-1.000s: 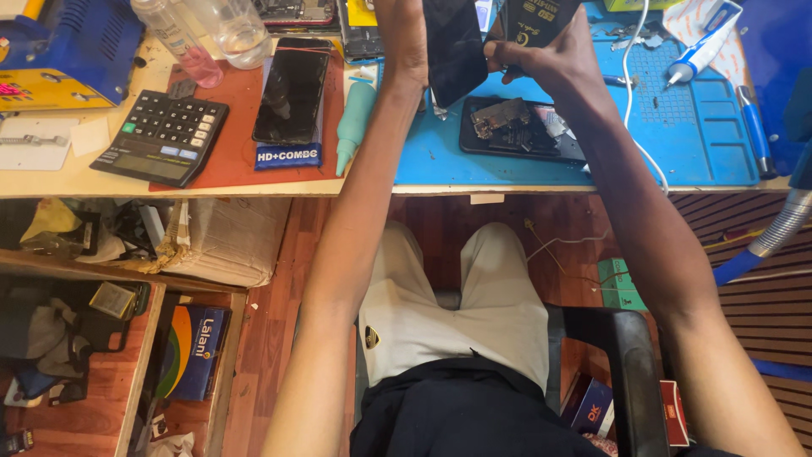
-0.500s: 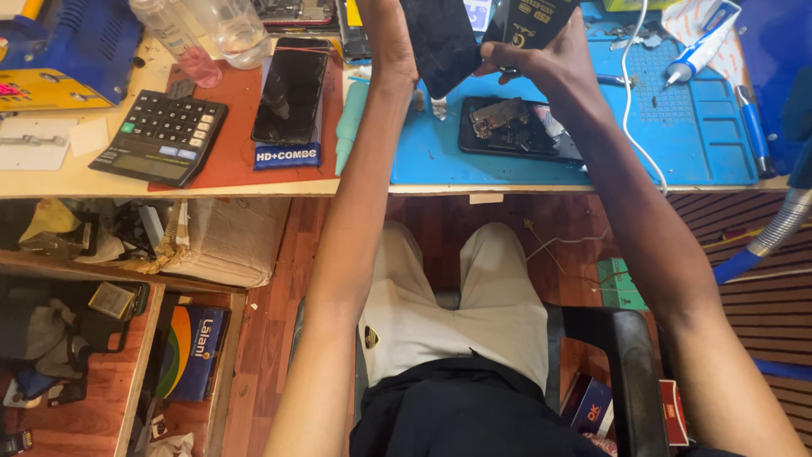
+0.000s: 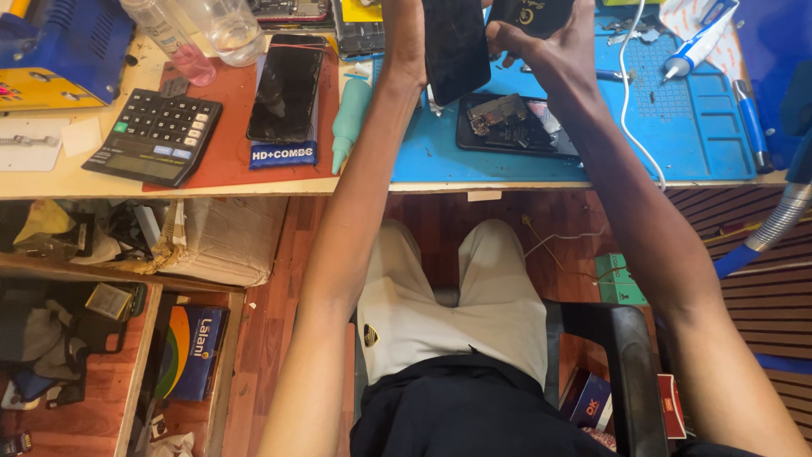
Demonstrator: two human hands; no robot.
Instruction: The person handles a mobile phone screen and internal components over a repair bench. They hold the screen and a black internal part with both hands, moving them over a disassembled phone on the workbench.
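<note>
At the top centre, the left hand (image 3: 406, 34) holds a flat black glass phone screen (image 3: 455, 46) in its grip above the blue tabletop mat (image 3: 677, 127); the right hand (image 3: 550, 42) pinches a dark phone body (image 3: 531, 13). Either could slip onto the opened phone chassis (image 3: 516, 127) below. A clear plastic bottle (image 3: 222, 25), upper left, seems nearly empty.

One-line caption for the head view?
Both hands lift a black phone screen panel above an opened phone on a blue mat.
</note>
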